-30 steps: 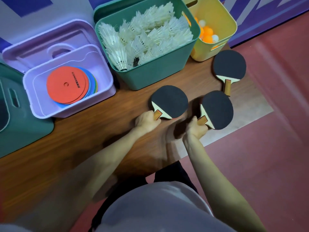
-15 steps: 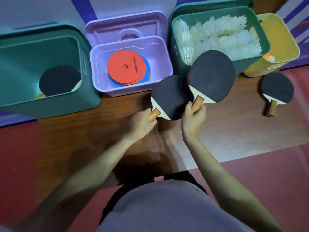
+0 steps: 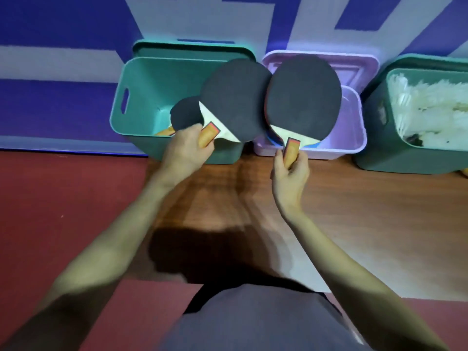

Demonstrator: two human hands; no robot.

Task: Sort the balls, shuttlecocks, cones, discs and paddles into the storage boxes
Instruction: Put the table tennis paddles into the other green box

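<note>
My left hand (image 3: 186, 145) grips the orange handle of a black-faced paddle (image 3: 234, 100), held up over the right part of the open green box (image 3: 141, 72). Inside that box lies another black paddle (image 3: 186, 114). My right hand (image 3: 291, 171) holds a second black paddle (image 3: 304, 97) by its handle, above the lilac box (image 3: 357, 130). A sliver of the coloured discs (image 3: 274, 141) shows under that paddle. The two raised blades nearly touch.
At the right edge stands a green box (image 3: 374, 153) full of white shuttlecocks (image 3: 430, 107). The boxes sit in a row on a wooden board (image 3: 367, 211) against a blue and white wall. Red floor (image 3: 63, 211) lies to the left of the board.
Both hands have carried their paddles to the left, from in front of the lilac and shuttlecock boxes to over the open green and lilac boxes. The view has swung left; the third paddle is out of frame.
</note>
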